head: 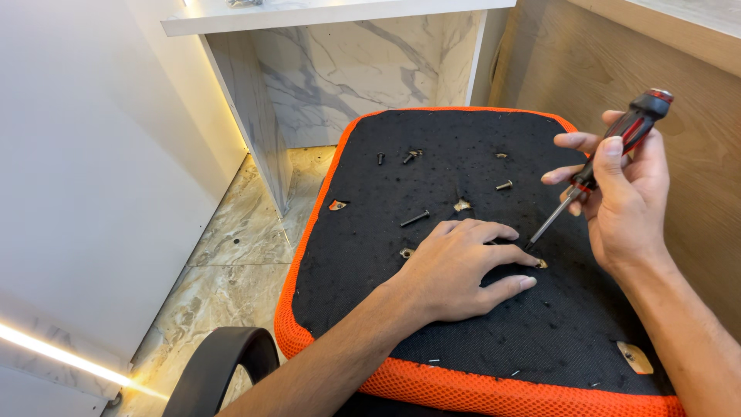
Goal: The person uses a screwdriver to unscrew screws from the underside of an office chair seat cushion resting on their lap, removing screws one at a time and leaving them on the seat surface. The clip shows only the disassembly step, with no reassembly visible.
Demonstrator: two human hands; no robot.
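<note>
marble floor | left hand (455, 266) flat, open on seat underside (478, 324) | right hand (625, 193) gripping screwdriver (594, 166)

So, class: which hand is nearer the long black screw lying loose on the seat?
Left. The left hand lies flat just right of the screw; the right hand is farther right, holding the screwdriver.

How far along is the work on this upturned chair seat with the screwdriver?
Several screws already lie loose on the black seat underside, and some mounting holes stand open. In hand: the right hand holds the screwdriver, tip by a hole beside the left hand, which rests flat on the fabric. Whether screws remain fastened is unclear.
</note>
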